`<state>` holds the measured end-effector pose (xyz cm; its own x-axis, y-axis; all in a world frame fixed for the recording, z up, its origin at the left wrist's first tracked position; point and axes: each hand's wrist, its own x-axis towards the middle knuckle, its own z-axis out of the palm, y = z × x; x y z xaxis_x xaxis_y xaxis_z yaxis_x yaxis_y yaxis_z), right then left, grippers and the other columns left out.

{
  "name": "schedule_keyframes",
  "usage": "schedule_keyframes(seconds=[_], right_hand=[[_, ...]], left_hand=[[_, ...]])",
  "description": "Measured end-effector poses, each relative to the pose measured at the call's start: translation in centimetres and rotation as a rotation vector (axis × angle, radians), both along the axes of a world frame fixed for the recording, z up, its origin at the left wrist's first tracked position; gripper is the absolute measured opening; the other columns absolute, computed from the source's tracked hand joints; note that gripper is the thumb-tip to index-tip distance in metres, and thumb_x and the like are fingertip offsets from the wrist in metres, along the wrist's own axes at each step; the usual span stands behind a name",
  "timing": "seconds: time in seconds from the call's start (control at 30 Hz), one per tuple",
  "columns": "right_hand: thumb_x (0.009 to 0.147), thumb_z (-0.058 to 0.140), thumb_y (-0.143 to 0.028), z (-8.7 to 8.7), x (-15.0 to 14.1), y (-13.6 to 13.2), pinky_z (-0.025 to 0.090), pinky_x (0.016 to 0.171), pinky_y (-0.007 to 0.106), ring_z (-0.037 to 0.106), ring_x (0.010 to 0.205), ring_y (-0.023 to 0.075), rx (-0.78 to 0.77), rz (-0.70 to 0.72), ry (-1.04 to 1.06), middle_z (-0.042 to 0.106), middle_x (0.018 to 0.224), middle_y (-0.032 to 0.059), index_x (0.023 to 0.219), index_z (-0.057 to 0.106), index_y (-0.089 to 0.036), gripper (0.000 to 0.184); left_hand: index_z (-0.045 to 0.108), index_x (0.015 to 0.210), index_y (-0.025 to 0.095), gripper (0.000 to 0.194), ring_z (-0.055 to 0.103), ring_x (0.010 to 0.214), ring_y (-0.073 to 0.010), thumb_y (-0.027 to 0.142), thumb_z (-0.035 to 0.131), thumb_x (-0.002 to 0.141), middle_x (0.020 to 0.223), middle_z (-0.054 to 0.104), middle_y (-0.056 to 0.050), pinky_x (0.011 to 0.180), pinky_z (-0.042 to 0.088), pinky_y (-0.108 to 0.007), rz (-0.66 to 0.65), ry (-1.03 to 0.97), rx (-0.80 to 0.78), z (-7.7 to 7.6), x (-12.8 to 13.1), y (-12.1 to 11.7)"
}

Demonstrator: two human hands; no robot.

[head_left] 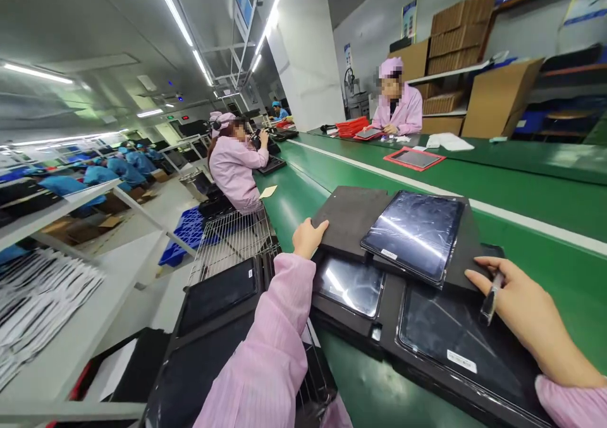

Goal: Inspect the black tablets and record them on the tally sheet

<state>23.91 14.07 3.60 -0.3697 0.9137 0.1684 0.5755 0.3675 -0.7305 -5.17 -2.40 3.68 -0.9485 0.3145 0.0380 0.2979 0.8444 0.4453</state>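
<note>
My left hand [309,237] is closed on the left edge of a black foam tray [348,216], its fingertips over the rim. On that tray's right part rests a tablet [417,232] in clear film with a small white label. My right hand [526,301] is curled around what looks like a pen [492,298], its thumb and forefinger at the tray's right edge. The upper tray sits slightly tilted over a lower foam tray [389,346]. A smaller-looking tablet [353,286] and a labelled tablet [450,333] lie in the lower one, partly covered.
The green conveyor bench [531,226] runs ahead, with a tablet on a red sheet [413,157]. Left of me, a wire cart [232,241] stands near another foam tray of tablets [218,295]. Co-workers in pink sit at the left [237,162] and across [403,109].
</note>
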Motion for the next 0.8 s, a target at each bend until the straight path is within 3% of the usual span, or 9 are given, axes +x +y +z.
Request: schedule_keyframes(seconds=[0.1, 0.27, 0.37, 0.5, 0.57, 0.67, 0.73, 0.8], right_hand=[[0.036, 0.051, -0.058, 1.2, 0.7, -1.5, 0.043, 0.066, 0.043, 0.059, 0.072, 0.0341, -0.178, -0.082, 0.094, 0.063, 0.073, 0.009, 0.072, 0.058, -0.023, 0.05], [0.037, 0.057, -0.058, 2.7, 4.4, -4.8, 0.043, 0.074, 0.042, 0.058, 0.09, 0.0365, -0.182, -0.202, 0.21, 0.066, 0.089, 0.0099, 0.079, 0.062, -0.022, 0.055], [0.039, 0.061, -0.058, 2.1, 6.8, -6.5, 0.045, 0.072, 0.04, 0.059, 0.09, 0.0354, -0.146, -0.22, 0.239, 0.067, 0.092, 0.0087, 0.079, 0.064, -0.023, 0.052], [0.042, 0.059, -0.058, 0.2, 8.8, -7.7, 0.048, 0.067, 0.04, 0.062, 0.081, 0.0343, -0.169, -0.16, 0.181, 0.068, 0.083, 0.0094, 0.074, 0.063, -0.022, 0.047], [0.044, 0.056, -0.059, -0.4, 9.1, -8.0, 0.048, 0.07, 0.042, 0.062, 0.08, 0.0346, -0.177, -0.147, 0.156, 0.068, 0.084, 0.0099, 0.075, 0.062, -0.022, 0.048], [0.047, 0.052, -0.06, -0.4, 9.1, -8.5, 0.048, 0.076, 0.048, 0.061, 0.086, 0.0365, -0.152, -0.125, 0.138, 0.067, 0.095, 0.0111, 0.082, 0.061, -0.023, 0.051], [0.049, 0.05, -0.059, -0.2, 9.2, -8.8, 0.046, 0.082, 0.051, 0.059, 0.095, 0.0376, -0.109, -0.108, 0.135, 0.064, 0.104, 0.0114, 0.085, 0.059, -0.023, 0.051], [0.05, 0.049, -0.058, -0.2, 9.3, -9.2, 0.043, 0.088, 0.051, 0.055, 0.103, 0.0372, -0.078, -0.089, 0.146, 0.062, 0.11, 0.0104, 0.085, 0.058, -0.024, 0.05]], left_hand=[[0.05, 0.121, 0.012, 0.052, 0.055, 0.108, -0.0314, 0.046, 0.048, 0.082, 0.115, 0.06, -0.017, 0.087, 0.043, -0.037, -0.011, 0.045, 0.039, 1.4, 1.7, -1.3], [0.046, 0.126, 0.011, 0.053, 0.056, 0.107, -0.0321, 0.044, 0.045, 0.084, 0.114, 0.06, -0.018, 0.088, 0.043, -0.039, -0.02, 0.055, 0.064, 2.8, 5.2, -5.2], [0.045, 0.127, 0.011, 0.055, 0.057, 0.105, -0.0314, 0.045, 0.044, 0.084, 0.112, 0.061, -0.017, 0.086, 0.045, -0.04, -0.034, 0.053, 0.011, 2.4, 6.8, -7.4], [0.055, 0.116, 0.008, 0.046, 0.055, 0.107, -0.0353, 0.04, 0.046, 0.084, 0.109, 0.061, -0.021, 0.086, 0.045, -0.048, -0.146, 0.146, -0.116, 0.3, 8.8, -8.7], [0.057, 0.113, 0.008, 0.044, 0.046, 0.118, -0.0386, 0.038, 0.053, 0.081, 0.119, 0.056, -0.023, 0.091, 0.04, -0.055, -0.268, 0.341, -0.091, -0.8, 10.3, -8.3], [0.052, 0.122, 0.012, 0.069, 0.033, 0.128, -0.0402, 0.049, 0.069, 0.066, 0.134, 0.043, -0.021, 0.097, 0.036, -0.058, -0.672, 0.622, 0.042, -1.9, 13.3, -6.6], [0.047, 0.127, 0.014, 0.088, 0.033, 0.128, -0.0405, 0.056, 0.075, 0.054, 0.137, 0.041, -0.02, 0.097, 0.037, -0.058, -0.947, 0.712, 0.073, -2.4, 15.4, -5.2], [0.047, 0.126, 0.015, 0.089, 0.04, 0.124, -0.0385, 0.056, 0.076, 0.053, 0.132, 0.047, -0.019, 0.096, 0.038, -0.058, -1.071, 0.75, 0.095, -3.0, 16.9, -4.1]])
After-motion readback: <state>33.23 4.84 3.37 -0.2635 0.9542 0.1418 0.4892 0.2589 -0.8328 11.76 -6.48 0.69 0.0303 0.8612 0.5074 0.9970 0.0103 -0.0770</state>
